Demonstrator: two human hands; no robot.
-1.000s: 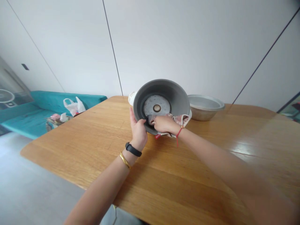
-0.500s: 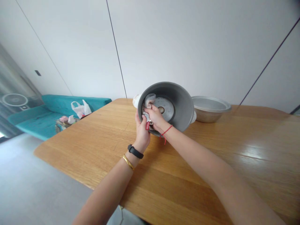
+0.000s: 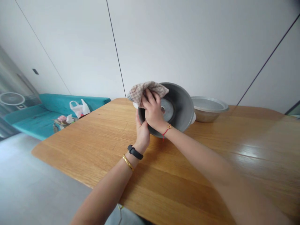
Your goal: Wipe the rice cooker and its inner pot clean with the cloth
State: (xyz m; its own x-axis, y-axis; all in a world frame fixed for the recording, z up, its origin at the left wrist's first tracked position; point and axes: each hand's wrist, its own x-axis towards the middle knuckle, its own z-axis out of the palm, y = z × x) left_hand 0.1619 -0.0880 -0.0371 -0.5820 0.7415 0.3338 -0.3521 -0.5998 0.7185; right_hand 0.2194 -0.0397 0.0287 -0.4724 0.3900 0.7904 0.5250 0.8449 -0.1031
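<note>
A grey pot (image 3: 181,104) with white side handles is tilted on its side, its opening turned towards me. My left hand (image 3: 142,134) grips the pot's near-left rim, thumb on the inner side. A checked cloth (image 3: 148,89) is bunched in my right hand (image 3: 153,112) at the pot's upper-left rim. Part of the cloth spreads over that rim and hides it, along with most of the left handle. Inside the pot, the round metal bottom shows with a small disc at its centre.
Behind the pot to the right stands a metal basin (image 3: 207,115) with a translucent lid (image 3: 208,103). All rest on a wooden table (image 3: 93,150) against a white wall. A teal sofa (image 3: 30,117) on the left carries a white plastic bag (image 3: 80,108) and small items.
My right hand has moved with the cloth from inside the pot up to its upper-left rim, and the cloth has spread out. My left hand keeps its grip on the pot.
</note>
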